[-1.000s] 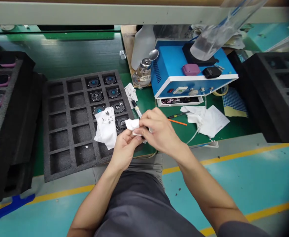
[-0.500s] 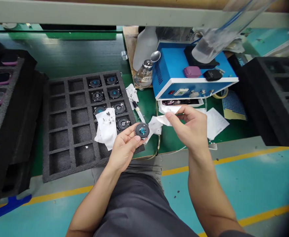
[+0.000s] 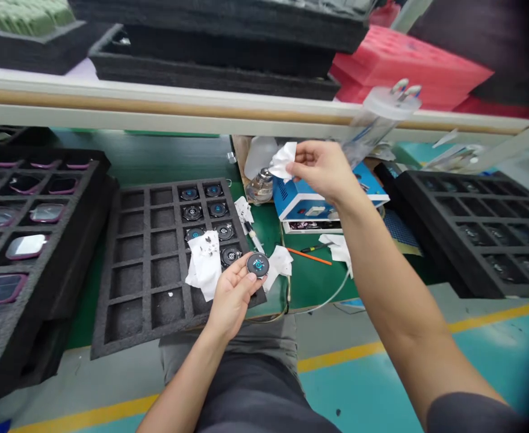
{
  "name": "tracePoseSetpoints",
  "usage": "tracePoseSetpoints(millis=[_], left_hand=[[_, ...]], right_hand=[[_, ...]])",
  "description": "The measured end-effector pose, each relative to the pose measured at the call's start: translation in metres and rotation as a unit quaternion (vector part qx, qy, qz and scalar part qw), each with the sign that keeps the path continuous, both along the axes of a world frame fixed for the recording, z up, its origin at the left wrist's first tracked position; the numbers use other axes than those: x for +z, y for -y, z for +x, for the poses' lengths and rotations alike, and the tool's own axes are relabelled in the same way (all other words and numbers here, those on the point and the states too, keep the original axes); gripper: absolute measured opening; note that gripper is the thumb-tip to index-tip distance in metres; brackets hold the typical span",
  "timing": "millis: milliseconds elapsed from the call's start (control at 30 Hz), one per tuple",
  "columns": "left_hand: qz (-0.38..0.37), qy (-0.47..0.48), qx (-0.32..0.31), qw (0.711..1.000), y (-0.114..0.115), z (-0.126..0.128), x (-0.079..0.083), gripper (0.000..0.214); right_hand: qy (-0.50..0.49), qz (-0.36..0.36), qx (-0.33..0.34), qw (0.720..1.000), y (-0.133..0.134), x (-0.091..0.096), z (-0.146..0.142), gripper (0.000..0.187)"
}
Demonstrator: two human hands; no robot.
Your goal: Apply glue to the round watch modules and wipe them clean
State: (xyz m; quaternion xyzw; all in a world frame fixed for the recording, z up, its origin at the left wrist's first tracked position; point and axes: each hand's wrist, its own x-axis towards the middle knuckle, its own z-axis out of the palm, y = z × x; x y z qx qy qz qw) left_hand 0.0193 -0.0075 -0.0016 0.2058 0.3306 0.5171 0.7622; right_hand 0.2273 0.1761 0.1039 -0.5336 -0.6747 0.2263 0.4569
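Observation:
My left hand [image 3: 232, 294] holds a round black disc [image 3: 257, 265] with a glowing-blue-looking centre, pinched between thumb and fingers above the edge of a black foam tray [image 3: 133, 270]. Several similar discs [image 3: 209, 210] sit in the tray's upper right cells. A white cloth [image 3: 204, 264] lies over the tray near my left hand. My right hand [image 3: 322, 171] is raised high above a blue bench unit [image 3: 304, 203], pinching a white wipe [image 3: 283, 161] in its fingertips, close to a glass dispensing bottle [image 3: 260, 187].
A second white wipe [image 3: 278, 264] lies on the green mat [image 3: 304, 279] beside the disc. Foam trays stand left and right, the left [image 3: 34, 234] holding pink-rimmed lenses. A clear canister [image 3: 379, 120] hangs near my right hand. A shelf [image 3: 156, 102] with stacked foam runs overhead.
My right hand has lifted far up and forward with the wipe, away from the disc. The view has tilted upward, showing the shelf. My left hand still holds the disc.

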Motion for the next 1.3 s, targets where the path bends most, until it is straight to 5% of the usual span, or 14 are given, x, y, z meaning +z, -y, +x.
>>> tracePoseSetpoints(millis=[133, 267, 400, 567, 667, 767, 967, 1067, 1300], left_hand=[[0.008, 0.008, -0.004, 1.000, 0.000, -0.001, -0.001, 0.043], [0.008, 0.011, -0.001, 1.000, 0.000, -0.001, -0.001, 0.042], [0.008, 0.018, 0.001, 1.000, 0.000, -0.001, -0.001, 0.043], [0.011, 0.027, 0.002, 1.000, 0.000, -0.001, -0.002, 0.045], [0.007, 0.031, 0.009, 0.999, 0.001, 0.000, -0.004, 0.044], [0.005, 0.036, 0.014, 0.999, 0.001, 0.001, -0.006, 0.045], [0.030, 0.021, -0.001, 0.999, -0.002, 0.005, -0.001, 0.042], [0.050, 0.006, -0.002, 0.999, -0.002, 0.007, 0.002, 0.037], [0.019, -0.017, 0.027, 0.999, 0.002, 0.005, -0.003, 0.048]], right_hand=[[0.177, 0.037, -0.101, 0.978, -0.018, -0.010, -0.005, 0.009], [0.331, 0.000, -0.101, 0.938, -0.036, -0.017, -0.022, 0.013], [0.380, -0.051, -0.106, 0.917, -0.048, -0.023, -0.035, 0.015], [0.361, -0.049, -0.119, 0.924, -0.051, -0.024, -0.034, 0.014], [0.330, -0.012, -0.107, 0.938, -0.024, -0.023, -0.033, 0.012], [0.268, 0.006, -0.081, 0.960, 0.031, -0.026, -0.034, 0.013], [0.153, -0.096, 0.087, 0.980, 0.137, -0.046, -0.057, 0.014], [0.185, -0.074, 0.110, 0.974, 0.146, -0.058, -0.068, 0.010], [0.270, -0.032, -0.031, 0.962, 0.122, -0.070, -0.031, 0.014]])
